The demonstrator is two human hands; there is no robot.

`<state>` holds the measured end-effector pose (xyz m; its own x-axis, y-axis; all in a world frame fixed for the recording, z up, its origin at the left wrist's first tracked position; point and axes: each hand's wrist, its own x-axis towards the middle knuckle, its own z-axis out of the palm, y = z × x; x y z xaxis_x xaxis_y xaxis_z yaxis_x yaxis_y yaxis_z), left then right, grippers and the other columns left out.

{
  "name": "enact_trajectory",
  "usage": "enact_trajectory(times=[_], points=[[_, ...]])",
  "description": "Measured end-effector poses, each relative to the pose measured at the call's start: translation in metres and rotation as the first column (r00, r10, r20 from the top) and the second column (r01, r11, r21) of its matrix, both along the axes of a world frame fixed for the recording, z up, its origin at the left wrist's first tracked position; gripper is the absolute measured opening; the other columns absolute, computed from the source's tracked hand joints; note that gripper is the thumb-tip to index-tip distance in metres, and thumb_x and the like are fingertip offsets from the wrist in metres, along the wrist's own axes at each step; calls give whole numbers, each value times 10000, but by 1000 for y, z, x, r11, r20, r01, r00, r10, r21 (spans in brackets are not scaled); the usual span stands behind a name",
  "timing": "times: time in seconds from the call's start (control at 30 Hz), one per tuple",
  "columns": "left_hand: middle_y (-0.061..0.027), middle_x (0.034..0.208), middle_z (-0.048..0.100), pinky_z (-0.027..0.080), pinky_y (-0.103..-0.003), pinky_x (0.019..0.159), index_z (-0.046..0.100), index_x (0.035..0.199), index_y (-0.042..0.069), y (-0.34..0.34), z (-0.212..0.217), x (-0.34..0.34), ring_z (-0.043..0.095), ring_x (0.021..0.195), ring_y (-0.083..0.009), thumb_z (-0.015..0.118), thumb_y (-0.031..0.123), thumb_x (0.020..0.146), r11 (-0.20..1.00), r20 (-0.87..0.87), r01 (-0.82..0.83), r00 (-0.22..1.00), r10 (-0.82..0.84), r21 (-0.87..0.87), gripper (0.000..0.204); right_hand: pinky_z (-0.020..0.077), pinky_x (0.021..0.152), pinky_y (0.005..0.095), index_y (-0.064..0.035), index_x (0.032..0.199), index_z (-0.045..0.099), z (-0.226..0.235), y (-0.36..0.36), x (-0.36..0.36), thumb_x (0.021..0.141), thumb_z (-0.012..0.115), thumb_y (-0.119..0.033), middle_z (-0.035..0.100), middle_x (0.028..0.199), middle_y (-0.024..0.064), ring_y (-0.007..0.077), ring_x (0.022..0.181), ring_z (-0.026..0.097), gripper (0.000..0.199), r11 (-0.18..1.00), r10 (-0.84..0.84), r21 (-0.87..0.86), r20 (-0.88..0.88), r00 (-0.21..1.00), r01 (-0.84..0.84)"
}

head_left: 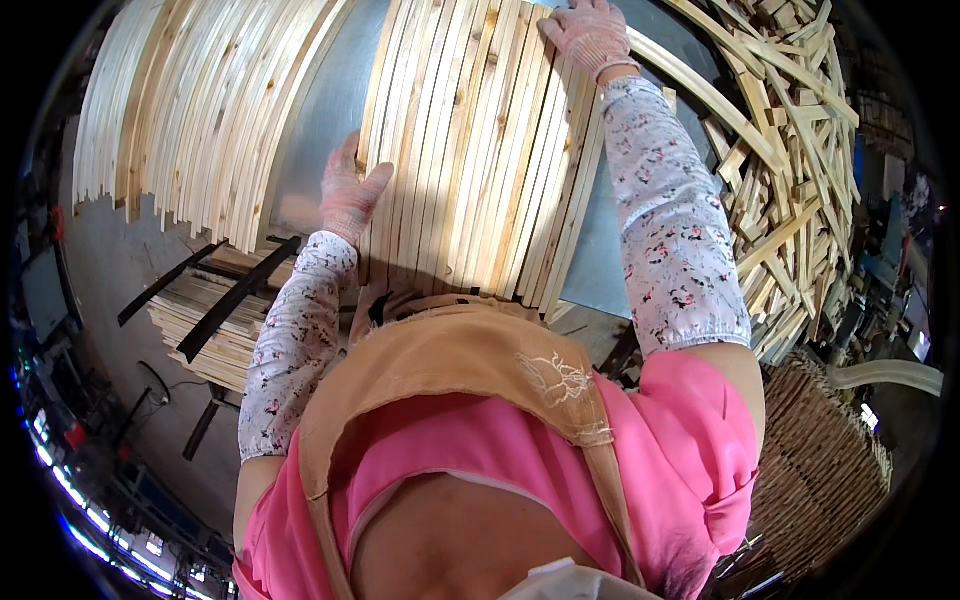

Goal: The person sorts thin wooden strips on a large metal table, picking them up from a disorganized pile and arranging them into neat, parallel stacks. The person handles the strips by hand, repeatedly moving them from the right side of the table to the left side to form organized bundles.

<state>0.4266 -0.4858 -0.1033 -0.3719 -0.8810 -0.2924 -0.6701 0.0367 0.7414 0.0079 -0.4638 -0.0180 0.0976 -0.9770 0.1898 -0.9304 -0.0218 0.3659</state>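
Observation:
A flat row of pale wooden slats (480, 150) lies side by side on a grey metal table (320, 110) in front of me. My left hand (350, 195), in a pink knit glove, presses flat against the near left edge of the row, fingers apart. My right hand (590, 35), also gloved, rests on the far right end of the same slats. Both forearms wear white floral sleeves.
A second, larger batch of slats (200, 110) fans out at the far left. A loose heap of short offcuts (790, 150) piles up on the right. Stacked slats with dark bars (215, 320) sit below left, a woven basket (820, 460) at lower right.

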Motion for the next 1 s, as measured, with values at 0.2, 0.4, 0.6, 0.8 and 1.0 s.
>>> enact_trajectory(times=[0.2, 0.4, 0.6, 0.8, 1.0], points=[[-185, 1316, 614, 483, -434, 1089, 581, 1463, 63, 2, -12, 7, 598, 1226, -340, 842, 229, 801, 1000, -78, -14, 997, 13, -7, 731, 578, 926, 434, -53, 1385, 570, 32, 52, 27, 980, 648, -309, 694, 1198, 123, 255, 1096, 678, 486, 917, 28, 108, 943, -331, 385], [-183, 1381, 614, 467, -455, 1114, 590, 1452, 75, 3, 10, -2, 577, 1287, -380, 813, 264, 812, 997, 2, 16, 1000, -16, -81, 704, 580, 1007, 368, 38, 1604, 306, -28, 203, 201, 1008, 686, -307, 644, 1366, 227, 277, 1194, 672, 787, 706, -350, 652, 662, -663, 278], [-196, 1400, 595, 440, -465, 1140, 535, 1503, 68, 3, -12, 7, 554, 1318, -369, 809, 281, 823, 999, -31, 6, 999, -8, -46, 764, 640, 777, 360, 45, 1428, 458, 22, 149, 114, 1071, 618, -349, 713, 1172, 189, 223, 875, 731, 555, 828, 43, 456, 528, -848, 327], [-220, 1484, 563, 357, -486, 1218, 499, 1540, 34, 3, 10, 3, 494, 1404, -397, 787, 361, 863, 999, 4, 29, 1000, -29, 12, 805, 625, 707, 372, 4, 1382, 533, 4, 143, 69, 1102, 532, -426, 717, 1081, 157, 196, 798, 701, 513, 820, 99, 459, 475, -874, 343], [-204, 1374, 606, 462, -442, 1132, 536, 1493, 8, 6, 11, 2, 572, 1300, -363, 824, 251, 844, 998, 25, 18, 1000, -17, -56, 751, 560, 881, 450, -15, 1113, 660, 143, 32, -152, 1084, 435, -558, 708, 1034, 153, 267, 909, 694, 589, 632, -183, 284, 959, -216, 721]])
